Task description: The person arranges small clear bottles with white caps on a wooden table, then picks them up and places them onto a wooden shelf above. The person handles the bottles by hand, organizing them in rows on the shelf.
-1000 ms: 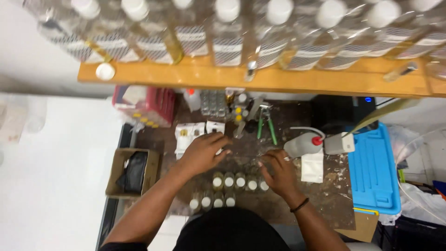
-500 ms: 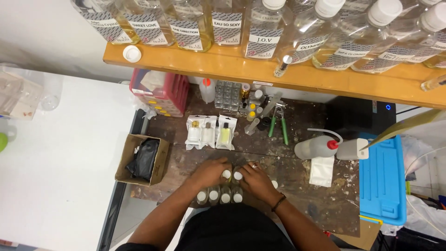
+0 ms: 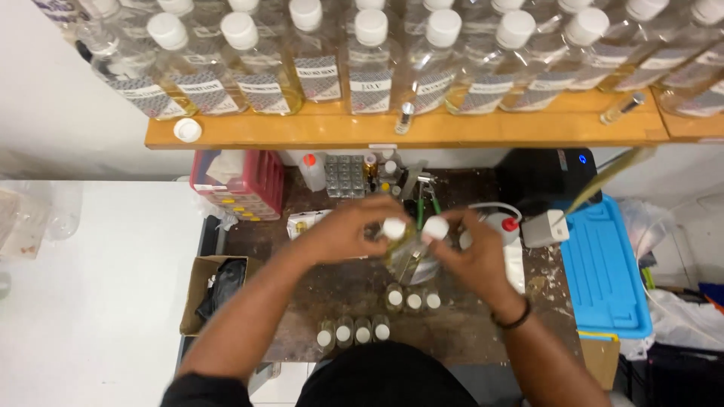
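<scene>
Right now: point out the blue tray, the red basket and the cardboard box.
Blue tray (image 3: 603, 279), head view, on its flat blue top.
Red basket (image 3: 260, 185), head view, on its right side wall.
Cardboard box (image 3: 197, 275), head view, on its left flap.

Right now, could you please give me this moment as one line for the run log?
left hand: holds white-capped bottle | right hand: holds second white-capped bottle | both raised above small vials on brown bench
</scene>
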